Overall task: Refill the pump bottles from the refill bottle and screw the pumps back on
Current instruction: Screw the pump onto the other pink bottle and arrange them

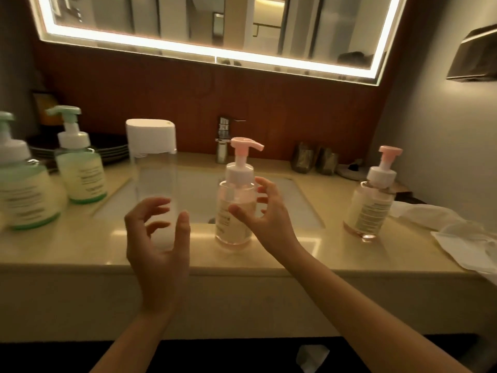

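A person's two bare hands reach over a beige counter in a dimly lit bathroom. The left hand is cupped at the base of the refill bottle, a tall clear container with a white cap, which stands upright on the front edge of the counter just left of the sink. The thumb and fingers are spread apart on either side of the bottle, not clamped on it; whether they touch it cannot be told through the blur. The right hand hovers at the pink bottle, which stands upright just right of the refill bottle, on the front rim of the sink, with its pump seated on top. That hand's fingers are also spread and loosely curved, thumb in front of the bottle and fingers to its right, closed on nothing.

A second pink bottle, pump on, stands well apart on the right side of the counter, near a crumpled white cloth. Two green bottles, pumps on, stand at the left, in front of stacked dark plates. A chrome faucet rises behind the sink, below a mirror with a lit border.
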`<state>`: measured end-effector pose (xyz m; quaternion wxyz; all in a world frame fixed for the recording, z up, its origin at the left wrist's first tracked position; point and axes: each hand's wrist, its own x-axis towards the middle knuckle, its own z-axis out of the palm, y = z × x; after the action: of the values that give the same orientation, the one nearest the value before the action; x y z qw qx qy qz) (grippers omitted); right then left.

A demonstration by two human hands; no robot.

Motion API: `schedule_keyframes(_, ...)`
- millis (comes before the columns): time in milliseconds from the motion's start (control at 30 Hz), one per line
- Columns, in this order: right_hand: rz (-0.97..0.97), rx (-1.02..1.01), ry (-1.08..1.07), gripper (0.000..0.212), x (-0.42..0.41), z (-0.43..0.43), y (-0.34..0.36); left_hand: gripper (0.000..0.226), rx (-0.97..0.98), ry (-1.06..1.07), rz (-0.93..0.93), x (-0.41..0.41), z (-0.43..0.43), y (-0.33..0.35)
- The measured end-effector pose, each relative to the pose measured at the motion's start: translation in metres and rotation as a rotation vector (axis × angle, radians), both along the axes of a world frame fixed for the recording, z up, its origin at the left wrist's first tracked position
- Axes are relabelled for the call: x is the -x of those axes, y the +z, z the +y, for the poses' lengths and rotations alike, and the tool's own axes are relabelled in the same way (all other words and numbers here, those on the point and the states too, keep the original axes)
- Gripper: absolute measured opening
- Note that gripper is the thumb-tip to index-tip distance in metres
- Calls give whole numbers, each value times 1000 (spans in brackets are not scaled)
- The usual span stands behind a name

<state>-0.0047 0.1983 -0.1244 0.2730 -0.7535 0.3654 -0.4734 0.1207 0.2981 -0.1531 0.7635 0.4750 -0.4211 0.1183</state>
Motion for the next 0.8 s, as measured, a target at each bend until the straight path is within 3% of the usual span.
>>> schedule_keyframes(133,-8,-30,15,81,-10,-1,-4,51,-59,126,101,-33,-3,2)
schedule_keyframes(267,24,-39,6,79,-13,-3,-3,92,-308,-1,127,-48,-15,2)
schedule_keyframes(533,36,24,-80,78,25,-8,-3,86,-472,-157,-71,-22,-40,6)
schedule_keyframes(800,7,7,-262,76,139,-17,-2,87,-510,-461,-74,74,-109,15)
